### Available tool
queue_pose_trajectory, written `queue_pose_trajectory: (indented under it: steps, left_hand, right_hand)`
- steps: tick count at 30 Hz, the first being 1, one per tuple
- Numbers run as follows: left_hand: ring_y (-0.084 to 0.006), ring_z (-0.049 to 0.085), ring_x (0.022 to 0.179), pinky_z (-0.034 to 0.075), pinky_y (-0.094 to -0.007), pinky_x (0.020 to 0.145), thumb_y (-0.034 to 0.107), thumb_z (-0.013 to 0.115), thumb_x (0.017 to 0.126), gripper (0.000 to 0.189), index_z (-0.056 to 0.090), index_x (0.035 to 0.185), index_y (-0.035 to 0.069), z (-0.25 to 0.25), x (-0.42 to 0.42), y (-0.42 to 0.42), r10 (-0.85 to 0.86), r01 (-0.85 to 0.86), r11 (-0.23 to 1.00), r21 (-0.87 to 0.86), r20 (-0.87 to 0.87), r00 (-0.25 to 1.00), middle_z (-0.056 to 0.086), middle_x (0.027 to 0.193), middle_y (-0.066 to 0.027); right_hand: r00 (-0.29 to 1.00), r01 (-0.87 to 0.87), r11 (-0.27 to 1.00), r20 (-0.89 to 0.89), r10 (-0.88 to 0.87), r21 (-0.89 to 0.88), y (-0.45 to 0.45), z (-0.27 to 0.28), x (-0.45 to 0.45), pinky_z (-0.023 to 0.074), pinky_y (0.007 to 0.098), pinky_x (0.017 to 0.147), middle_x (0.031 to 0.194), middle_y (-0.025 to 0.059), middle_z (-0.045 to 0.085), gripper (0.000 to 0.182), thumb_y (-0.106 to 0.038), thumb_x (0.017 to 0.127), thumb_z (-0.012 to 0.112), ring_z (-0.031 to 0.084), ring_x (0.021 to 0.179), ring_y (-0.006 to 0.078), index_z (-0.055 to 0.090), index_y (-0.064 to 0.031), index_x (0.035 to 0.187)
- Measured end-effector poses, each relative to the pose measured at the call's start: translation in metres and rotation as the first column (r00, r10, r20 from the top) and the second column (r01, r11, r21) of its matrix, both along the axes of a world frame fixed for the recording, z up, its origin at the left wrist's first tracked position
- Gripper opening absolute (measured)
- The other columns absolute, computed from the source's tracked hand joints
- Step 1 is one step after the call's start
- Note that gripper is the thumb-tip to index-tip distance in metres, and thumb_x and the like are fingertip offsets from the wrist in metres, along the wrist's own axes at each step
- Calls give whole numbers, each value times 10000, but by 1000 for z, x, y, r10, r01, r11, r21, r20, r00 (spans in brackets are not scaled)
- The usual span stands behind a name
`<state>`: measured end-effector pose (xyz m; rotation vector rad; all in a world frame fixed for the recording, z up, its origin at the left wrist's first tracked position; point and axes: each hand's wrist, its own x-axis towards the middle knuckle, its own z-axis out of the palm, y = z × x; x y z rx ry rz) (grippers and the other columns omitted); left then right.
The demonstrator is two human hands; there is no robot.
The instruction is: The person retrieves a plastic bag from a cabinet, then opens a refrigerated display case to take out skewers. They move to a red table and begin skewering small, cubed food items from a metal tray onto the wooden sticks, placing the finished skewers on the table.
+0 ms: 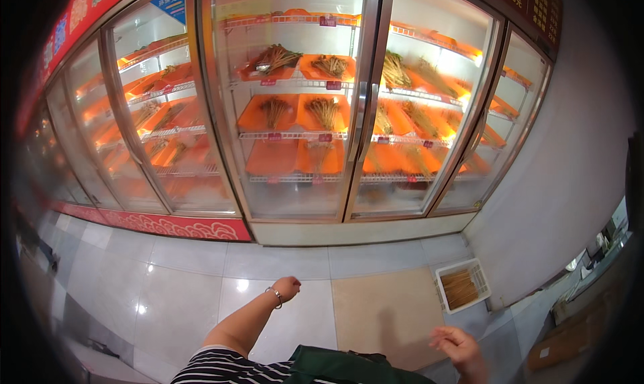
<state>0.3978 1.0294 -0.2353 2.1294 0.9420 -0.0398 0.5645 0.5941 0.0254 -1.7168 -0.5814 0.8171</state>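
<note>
My left hand [288,289], with a bracelet at its wrist, hangs over the tiled floor, its fingers curled in; whether it holds anything cannot be seen. At the lower right my right hand [455,345] is raised with bent fingers a little apart and nothing in them. Both are well short of a row of glass-door display refrigerators [297,222]. Behind the closed doors, bundles of skewers [323,113] lie on orange trays [271,155] on white wire shelves. Two long metal door handles [371,122] stand side by side near the middle.
A white plastic basket [444,296] of thin wooden sticks [460,287] stands on the floor by the right wall [548,183]. A brown cardboard box [563,341] lies at the lower right. Light grey tiles and one beige tile [372,303] cover the floor.
</note>
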Motion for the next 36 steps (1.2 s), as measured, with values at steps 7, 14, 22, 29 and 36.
queue_pose_trajectory:
  steps: [7, 14, 22, 29, 36]
  left_hand:
    - [-163, 609, 761, 480, -295, 681, 228, 536, 866, 243, 597, 966, 15, 103, 210, 45, 105, -67, 993, -100, 458, 883, 647, 826, -66]
    - [-147, 576, 821, 470, -260, 716, 182, 603, 825, 347, 521, 1100, -13, 171, 334, 148, 210, -331, 942, 51, 681, 702, 613, 926, -91]
    - [-224, 575, 916, 466, -320, 784, 196, 656, 770, 491, 472, 1140, -71, 232, 451, 226, 322, -579, 808, 110, 740, 590, 580, 1028, -127]
    - [-172, 577, 677, 455, -296, 625, 158, 640, 783, 239, 564, 917, -25, 179, 491, 277, 472, -533, 820, -207, 772, 426, 610, 761, -74]
    - [-96, 488, 599, 405, -261, 533, 153, 610, 829, 146, 532, 841, 30, 185, 456, 214, 496, -521, 817, -247, 762, 416, 537, 695, -24]
  right_hand:
    - [997, -48, 992, -66, 40, -118, 31, -52, 128, 461, 269, 795, 1062, 113, 599, 319, -119, 879, 528, 584, 933, 170, 508, 35, 1158]
    - [983, -182, 976, 15, 185, -116, 97, -74, 261, 447, 248, 787, 1032, 81, 609, 284, -140, 883, 536, 562, 870, 135, 535, 19, 1118]
    - [954, -266, 915, 56, 296, -302, 152, -73, 341, 458, 285, 797, 1050, 130, 604, 356, -216, 864, 554, 578, 912, 185, 538, 7, 1141]
    - [966, -191, 943, 118, 229, -271, 184, -78, 385, 468, 264, 807, 1065, 105, 622, 347, -188, 857, 560, 596, 933, 162, 550, 0, 1149]
    - [884, -374, 876, 168, 436, -306, 260, -68, 446, 466, 267, 809, 1039, 107, 630, 342, -166, 850, 575, 597, 922, 149, 542, -3, 1148]
